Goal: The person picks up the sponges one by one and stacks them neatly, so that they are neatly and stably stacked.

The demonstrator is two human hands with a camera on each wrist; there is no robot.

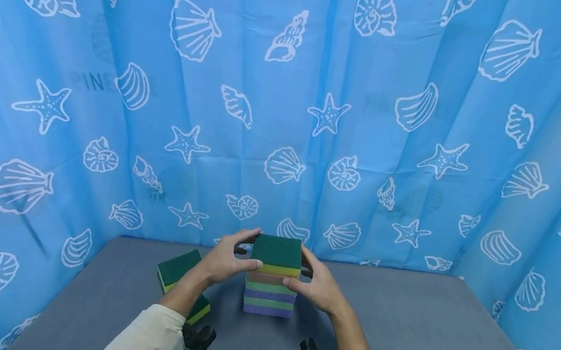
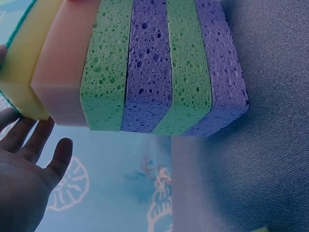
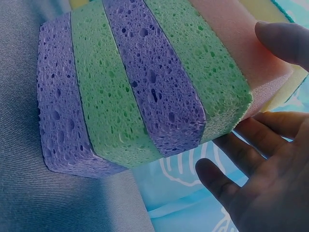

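A stack of sponges stands in front of me. On top is a yellow sponge with a dark green scouring face (image 1: 278,250), and under it a pink sponge (image 1: 264,278). Below these, light green sponges (image 2: 104,72) alternate with purple sponges (image 3: 60,106). My left hand (image 1: 224,257) pinches the yellow sponge at its left side, thumb in front and fingers at the back corner. On the opposite side, my right hand (image 1: 320,287) grips the stack at the pink sponge's level, thumb across its front; its fingers reach behind, partly hidden.
Two more green and yellow sponges lie left of the stack, one farther back (image 1: 179,267) and one nearer (image 1: 200,307), partly covered by my left forearm. The grey tabletop (image 1: 412,323) runs back to a blue shell-print curtain (image 1: 285,115).
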